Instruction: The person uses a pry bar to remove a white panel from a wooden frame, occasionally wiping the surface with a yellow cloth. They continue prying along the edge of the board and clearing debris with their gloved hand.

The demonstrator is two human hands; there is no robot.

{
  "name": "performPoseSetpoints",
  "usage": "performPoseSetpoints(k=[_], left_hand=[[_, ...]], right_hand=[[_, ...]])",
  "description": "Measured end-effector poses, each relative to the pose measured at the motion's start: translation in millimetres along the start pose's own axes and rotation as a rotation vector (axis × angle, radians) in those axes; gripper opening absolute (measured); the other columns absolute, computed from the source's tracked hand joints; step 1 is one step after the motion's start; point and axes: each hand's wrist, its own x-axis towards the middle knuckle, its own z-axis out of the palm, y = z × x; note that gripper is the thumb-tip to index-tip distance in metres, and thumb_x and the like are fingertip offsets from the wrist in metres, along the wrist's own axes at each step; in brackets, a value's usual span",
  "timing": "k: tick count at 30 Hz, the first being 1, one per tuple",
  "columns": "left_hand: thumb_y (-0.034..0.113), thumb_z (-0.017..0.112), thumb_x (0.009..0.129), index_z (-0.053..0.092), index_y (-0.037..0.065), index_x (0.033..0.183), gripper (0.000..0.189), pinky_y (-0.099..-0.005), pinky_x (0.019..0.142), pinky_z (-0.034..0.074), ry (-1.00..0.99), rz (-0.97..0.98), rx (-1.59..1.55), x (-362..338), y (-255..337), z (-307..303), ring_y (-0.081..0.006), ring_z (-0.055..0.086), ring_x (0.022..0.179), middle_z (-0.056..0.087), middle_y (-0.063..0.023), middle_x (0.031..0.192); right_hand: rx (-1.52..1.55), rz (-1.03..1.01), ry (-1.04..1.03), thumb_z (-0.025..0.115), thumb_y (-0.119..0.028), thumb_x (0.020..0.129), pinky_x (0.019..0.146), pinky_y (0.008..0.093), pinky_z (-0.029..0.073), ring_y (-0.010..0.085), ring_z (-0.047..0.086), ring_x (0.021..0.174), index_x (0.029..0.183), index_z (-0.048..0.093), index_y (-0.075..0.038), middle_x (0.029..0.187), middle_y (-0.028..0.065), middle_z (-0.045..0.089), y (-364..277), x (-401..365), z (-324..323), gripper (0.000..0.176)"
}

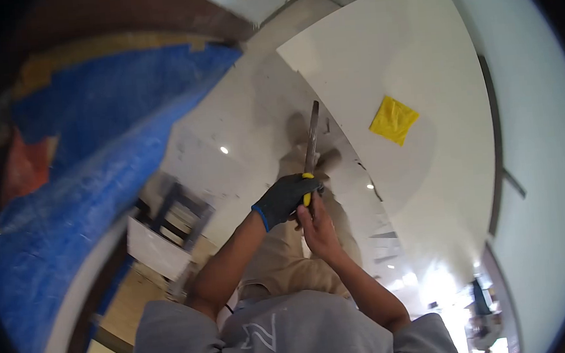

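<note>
A long, narrow, dark blade (pixel 312 137) with a yellow handle (pixel 307 189) points up and away from the body. My left hand (pixel 285 199), in a dark glove with a blue cuff, is closed round that handle. Bare and just below it, my right hand (pixel 320 230) has its fingers bent in against the glove and the handle's lower end; what they hold there is hidden. Both hands are in front of the body, above the trousers.
A large pale board (pixel 429 185) with a yellow cloth or packet (pixel 394 120) on it fills the right. Blue sheeting (pixel 114 143) covers the left. A dark-framed stool-like object (pixel 182 214) and a white panel (pixel 157 247) stand at lower left. Light floor (pixel 225 124) lies between.
</note>
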Motion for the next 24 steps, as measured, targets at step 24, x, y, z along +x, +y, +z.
performPoseSetpoints(k=[24], left_hand=[[0.031, 0.054, 0.091, 0.054, 0.009, 0.128, 0.043, -0.0423, 0.077, 0.048, -0.517, 0.181, 2.767, -8, 329, 41, -0.0319, 0.061, 0.089, 0.065, -0.0161, 0.095]], right_hand=[[1.428, -0.198, 0.985, 0.038, -0.008, 0.096, 0.096, 0.0337, 0.043, 0.0272, 0.045, 0.127, 0.148, 0.007, 0.001, 0.152, 0.0186, 0.020, -44, 230, 87, 0.061]])
